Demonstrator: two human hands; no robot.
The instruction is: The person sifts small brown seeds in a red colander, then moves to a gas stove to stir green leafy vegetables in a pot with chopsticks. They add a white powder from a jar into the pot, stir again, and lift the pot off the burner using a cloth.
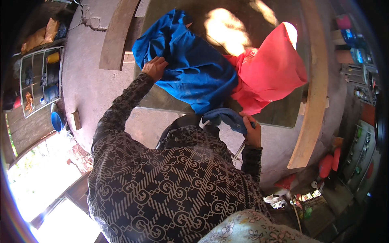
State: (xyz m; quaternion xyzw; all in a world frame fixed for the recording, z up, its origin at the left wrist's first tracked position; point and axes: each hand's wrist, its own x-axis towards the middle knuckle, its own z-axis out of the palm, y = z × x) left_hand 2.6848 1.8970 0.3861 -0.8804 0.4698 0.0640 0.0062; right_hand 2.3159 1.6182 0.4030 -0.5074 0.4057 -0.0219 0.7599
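A crumpled blue garment [194, 67] lies across the dark glossy tabletop [279, 115] in front of me. My left hand [154, 68] is at its left edge, fingers curled over the fabric. Closer to my body, my right hand [252, 131] grips the end of a narrower, duller blue fold of cloth [227, 117]. This fold hangs at the table's near edge. It touches the blue garment, but I cannot tell whether it is part of it. To the right, a bunched red garment [271, 75] rests against the blue one.
Wooden boards [314, 93] run along the right side, and another plank [118, 36] is at the upper left. A blue bucket [56, 121] and a small wood block [75, 120] stand at left. Cluttered shelves [40, 81] line the left side; red objects [325, 166] lie lower right.
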